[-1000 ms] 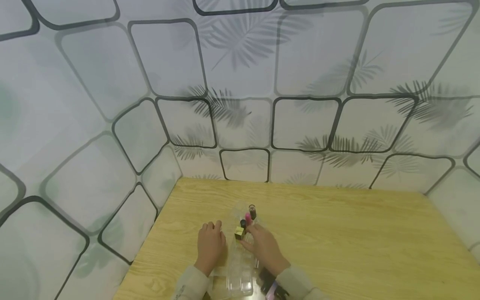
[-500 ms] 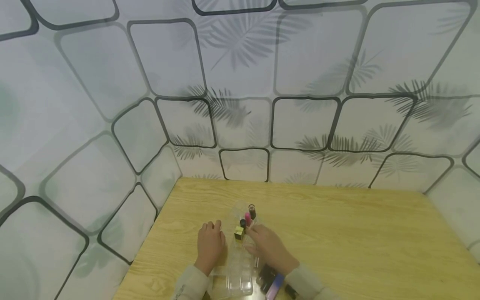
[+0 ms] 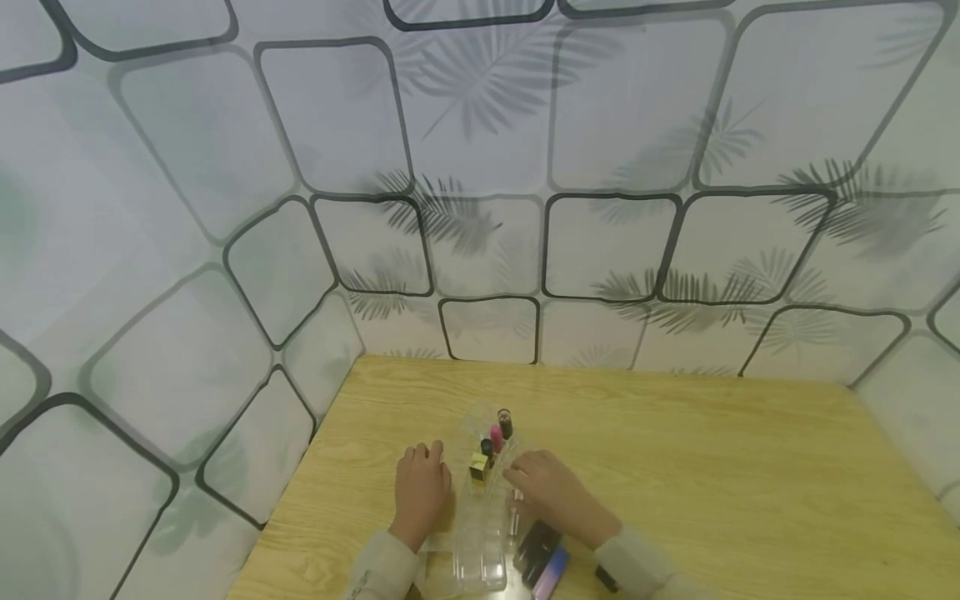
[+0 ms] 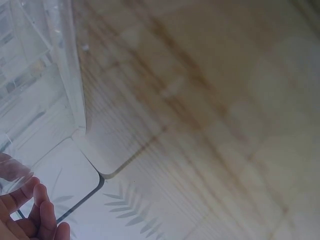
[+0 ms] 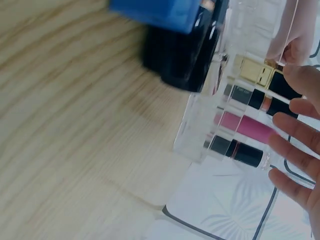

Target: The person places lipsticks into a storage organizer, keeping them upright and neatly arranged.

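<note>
A clear plastic organizer [image 3: 480,533] stands on the table, with lipsticks upright in its far end. They include a gold-and-black one [image 5: 256,71], a black one [image 5: 250,100], a pink one [image 5: 245,126] and another dark one [image 5: 235,151]. My left hand [image 3: 422,493] stays at the organizer's left side. In the left wrist view, thumb and fingers [image 4: 37,197] pinch a clear curved plastic edge there. On the other side, my right hand [image 3: 558,492] hovers by the lipsticks. Its fingers [image 5: 297,152] are loosely spread and hold nothing.
Black items [image 3: 536,546] and a blue-purple box [image 3: 551,573] lie right of the organizer, near the right forearm. A small dark item [image 3: 606,577] sits partly under the right sleeve. Patterned walls [image 3: 615,250] border the wooden table [image 3: 712,475] at the back and sides.
My right hand has drawn back to the right, away from the lipsticks, uncovering more of the black items and the blue-purple box. The left hand has stayed put.
</note>
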Demonstrator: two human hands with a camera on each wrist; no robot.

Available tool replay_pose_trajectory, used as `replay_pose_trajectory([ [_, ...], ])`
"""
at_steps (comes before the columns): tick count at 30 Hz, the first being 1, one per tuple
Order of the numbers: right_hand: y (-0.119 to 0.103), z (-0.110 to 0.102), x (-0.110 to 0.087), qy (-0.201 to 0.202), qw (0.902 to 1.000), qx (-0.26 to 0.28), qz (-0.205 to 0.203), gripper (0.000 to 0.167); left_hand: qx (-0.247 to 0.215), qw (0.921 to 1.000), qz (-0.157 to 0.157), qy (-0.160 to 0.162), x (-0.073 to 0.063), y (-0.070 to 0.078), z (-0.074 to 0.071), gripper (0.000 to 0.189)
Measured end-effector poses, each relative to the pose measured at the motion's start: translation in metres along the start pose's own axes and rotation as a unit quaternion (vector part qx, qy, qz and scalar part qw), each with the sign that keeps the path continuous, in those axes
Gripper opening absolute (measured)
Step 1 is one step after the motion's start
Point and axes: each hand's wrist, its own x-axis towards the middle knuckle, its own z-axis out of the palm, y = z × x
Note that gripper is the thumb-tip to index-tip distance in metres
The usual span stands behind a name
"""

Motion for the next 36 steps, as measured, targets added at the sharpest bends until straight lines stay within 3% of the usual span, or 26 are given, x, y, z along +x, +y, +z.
replay_pose_trajectory([
  [8,0.006,-0.002,-0.012,-0.034,0.9989,0.019,-0.026,0.035,-0.002,1.0000,0.001,-0.001,0.000,0.000,-0.002,0.020],
  [15,0.012,0.001,-0.025,-0.035,0.9978,0.045,-0.035,0.031,-0.007,1.0000,-0.002,0.000,0.000,0.000,-0.001,0.020],
  [25,0.004,-0.014,-0.045,-0.087,0.9910,0.101,-0.015,0.027,-0.011,0.9999,0.005,0.008,0.000,-0.001,0.001,0.021],
  [36,-0.014,-0.024,-0.065,-0.016,0.9899,0.125,-0.064,0.024,-0.015,0.9999,0.004,0.008,0.000,0.000,-0.001,0.022],
])
